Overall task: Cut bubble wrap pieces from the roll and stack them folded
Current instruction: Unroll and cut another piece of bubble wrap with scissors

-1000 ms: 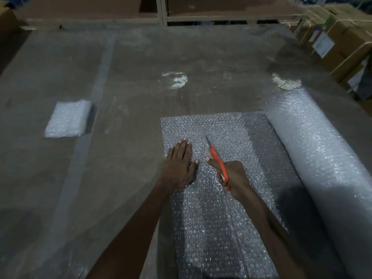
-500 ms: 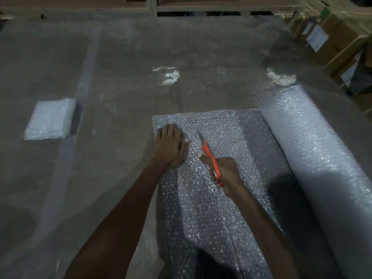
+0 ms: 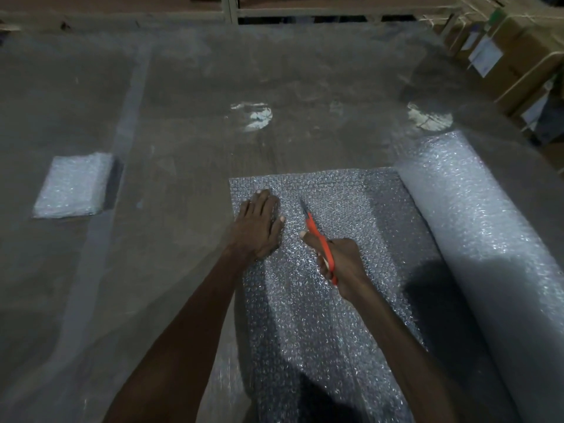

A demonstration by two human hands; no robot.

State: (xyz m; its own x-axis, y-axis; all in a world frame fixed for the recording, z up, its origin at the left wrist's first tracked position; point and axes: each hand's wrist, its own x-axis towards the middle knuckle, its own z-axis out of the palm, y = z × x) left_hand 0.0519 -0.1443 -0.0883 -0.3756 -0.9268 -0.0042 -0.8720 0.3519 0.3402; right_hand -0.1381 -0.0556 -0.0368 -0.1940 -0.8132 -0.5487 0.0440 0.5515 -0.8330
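Bubble wrap sheet (image 3: 323, 300) unrolled flat at worktop's near edge, roll (image 3: 476, 227) along right edge, left hand (image 3: 258, 228) pressing sheet with straight fingers, right hand (image 3: 341, 267) gripping orange scissors (image 3: 320, 239), folded stack (image 3: 71, 186) near left edge.

A flat sheet of clear bubble wrap (image 3: 329, 300) is spread on the wide plastic-covered table (image 3: 189, 123), joined along its right edge to the thick white bubble wrap roll (image 3: 476, 239). The left hand (image 3: 258, 228) is laid flat on the sheet's far left corner; the right hand (image 3: 341, 265), just to its right, holds the orange-handled scissors (image 3: 319, 239) pointing away. A small folded stack of bubble wrap pieces (image 3: 73, 186) lies well apart to the left. Strapped brown cardboard boxes (image 3: 515, 53) are placed beyond the table's far right corner.
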